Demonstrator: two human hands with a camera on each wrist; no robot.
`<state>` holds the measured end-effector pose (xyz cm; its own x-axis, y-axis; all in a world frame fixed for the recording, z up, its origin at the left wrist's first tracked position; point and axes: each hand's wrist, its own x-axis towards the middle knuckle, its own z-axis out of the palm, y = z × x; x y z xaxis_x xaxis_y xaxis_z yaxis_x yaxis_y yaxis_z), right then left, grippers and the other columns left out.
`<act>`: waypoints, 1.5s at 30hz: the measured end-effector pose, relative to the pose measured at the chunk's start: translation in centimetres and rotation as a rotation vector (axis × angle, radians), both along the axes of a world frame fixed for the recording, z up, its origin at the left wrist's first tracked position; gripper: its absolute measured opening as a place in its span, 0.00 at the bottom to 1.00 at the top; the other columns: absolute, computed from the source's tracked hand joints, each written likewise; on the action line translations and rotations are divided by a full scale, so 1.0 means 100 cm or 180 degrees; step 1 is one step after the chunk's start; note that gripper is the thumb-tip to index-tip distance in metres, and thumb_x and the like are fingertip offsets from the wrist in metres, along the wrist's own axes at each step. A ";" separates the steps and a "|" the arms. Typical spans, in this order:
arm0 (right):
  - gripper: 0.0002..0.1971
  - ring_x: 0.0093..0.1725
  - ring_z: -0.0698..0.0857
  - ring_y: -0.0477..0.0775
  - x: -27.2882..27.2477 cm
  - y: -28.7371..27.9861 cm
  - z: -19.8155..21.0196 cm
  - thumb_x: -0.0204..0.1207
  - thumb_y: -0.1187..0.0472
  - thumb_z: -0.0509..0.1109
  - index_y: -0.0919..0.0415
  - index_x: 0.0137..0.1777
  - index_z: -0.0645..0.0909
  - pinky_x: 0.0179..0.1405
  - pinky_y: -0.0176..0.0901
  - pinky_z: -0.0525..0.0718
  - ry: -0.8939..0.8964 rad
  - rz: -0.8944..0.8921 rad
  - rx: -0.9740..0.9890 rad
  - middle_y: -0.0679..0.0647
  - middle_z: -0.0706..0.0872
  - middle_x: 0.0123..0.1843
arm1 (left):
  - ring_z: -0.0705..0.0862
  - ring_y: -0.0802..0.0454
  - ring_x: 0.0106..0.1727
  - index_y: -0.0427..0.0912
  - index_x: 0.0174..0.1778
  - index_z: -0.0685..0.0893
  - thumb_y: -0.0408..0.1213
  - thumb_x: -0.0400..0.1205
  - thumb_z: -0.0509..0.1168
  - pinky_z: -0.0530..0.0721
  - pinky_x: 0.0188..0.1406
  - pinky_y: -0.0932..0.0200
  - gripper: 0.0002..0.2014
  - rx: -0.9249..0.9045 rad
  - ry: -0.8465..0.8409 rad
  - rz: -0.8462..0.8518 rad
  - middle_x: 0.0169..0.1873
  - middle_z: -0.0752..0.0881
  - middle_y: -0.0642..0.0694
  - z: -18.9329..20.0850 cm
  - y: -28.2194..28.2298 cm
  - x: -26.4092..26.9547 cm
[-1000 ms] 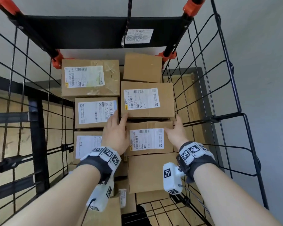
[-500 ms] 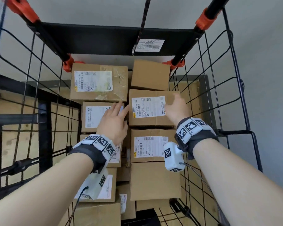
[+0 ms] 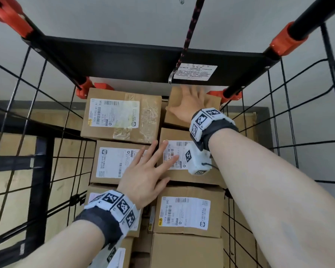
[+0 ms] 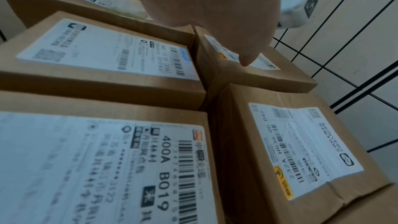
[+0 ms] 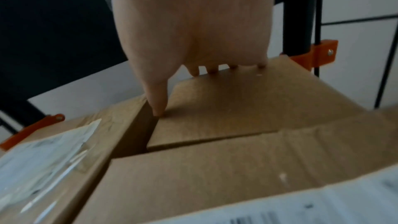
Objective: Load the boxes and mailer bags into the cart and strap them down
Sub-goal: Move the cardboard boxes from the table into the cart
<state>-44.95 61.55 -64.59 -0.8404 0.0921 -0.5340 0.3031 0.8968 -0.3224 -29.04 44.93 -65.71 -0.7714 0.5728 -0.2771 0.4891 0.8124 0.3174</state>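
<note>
The cart (image 3: 307, 117) already held the boxes, packed in two columns between its wire sides. On the left column, the taped box (image 3: 122, 115) sat at the far end. The left hand (image 3: 143, 180) lay flat with fingers spread across the seam between two labelled boxes (image 3: 112, 161), probably steadying them. Further right, the right hand (image 3: 188, 107) pressed open-palmed on the plain box (image 3: 174, 117) at the far end, likely seating it. Above it hung the strap (image 3: 188, 35), unfastened. No mailer bags showed.
</note>
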 end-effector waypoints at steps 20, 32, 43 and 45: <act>0.43 0.84 0.51 0.60 0.090 0.038 0.018 0.74 0.57 0.72 0.60 0.83 0.49 0.83 0.58 0.52 0.0117 -0.1032 -0.0083 0.58 0.50 0.85 | 0.68 0.39 0.75 0.43 0.78 0.65 0.43 0.85 0.58 0.74 0.68 0.48 0.25 0.0141 -0.0639 0.1617 0.77 0.65 0.37 0.025 0.031 0.006; 0.28 0.64 0.79 0.61 0.173 0.055 0.033 0.77 0.69 0.63 0.64 0.77 0.62 0.60 0.50 0.78 -0.0757 -0.2402 -0.0662 0.60 0.78 0.67 | 0.74 0.37 0.69 0.42 0.78 0.68 0.31 0.84 0.53 0.75 0.68 0.47 0.23 0.0509 -0.1656 0.2478 0.70 0.73 0.36 0.041 0.020 0.012; 0.20 0.59 0.83 0.62 0.256 0.039 0.043 0.81 0.60 0.64 0.69 0.69 0.73 0.61 0.52 0.82 -0.1742 -0.2475 -0.0634 0.63 0.82 0.62 | 0.76 0.45 0.71 0.42 0.73 0.76 0.30 0.84 0.56 0.69 0.60 0.64 0.20 0.0648 -0.2575 0.2561 0.70 0.78 0.42 0.060 0.016 0.084; 0.21 0.54 0.83 0.60 0.263 0.037 0.046 0.80 0.61 0.65 0.68 0.71 0.72 0.55 0.52 0.83 -0.1718 -0.2525 -0.0734 0.61 0.82 0.57 | 0.76 0.45 0.71 0.43 0.73 0.75 0.30 0.84 0.55 0.70 0.58 0.64 0.21 0.0681 -0.2521 0.2646 0.71 0.78 0.43 0.063 0.016 0.089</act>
